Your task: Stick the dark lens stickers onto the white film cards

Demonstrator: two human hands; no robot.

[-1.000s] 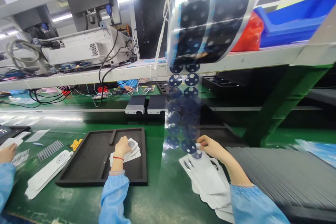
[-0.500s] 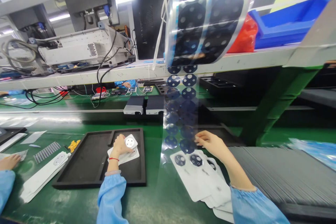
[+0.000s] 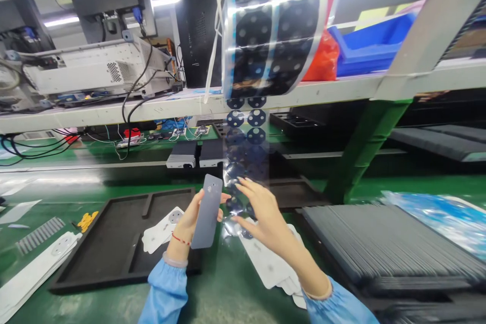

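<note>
My left hand (image 3: 186, 220) holds a slim grey phone back panel (image 3: 207, 220) upright and slightly tilted, thumb and fingers at its edges. Small round marks show near the panel's top. My right hand (image 3: 264, 212) is just right of it, fingers spread, with nothing visible in them. Behind the right fingers hangs a clear strip (image 3: 256, 135) of round dark stickers, coming down from a large roll (image 3: 275, 40). Under my right forearm lie fanned white cards (image 3: 261, 266), partly hidden. Left of my left hand, white cards with a round dotted end (image 3: 155, 237) rest in a black tray (image 3: 94, 248).
A long stack of dark grey panels (image 3: 383, 243) fills the right side, beside blue-and-clear plastic wrap (image 3: 444, 223). Yellow bits (image 3: 88, 221) and long white cards (image 3: 36, 278) lie left of the tray. A white shelf edge (image 3: 170, 104) and green post (image 3: 364, 152) stand ahead.
My left hand has left the white cards in the tray and now holds the grey panel, raised nearer the strip. My right hand has moved left, its fingers now spread. The view has shifted right.
</note>
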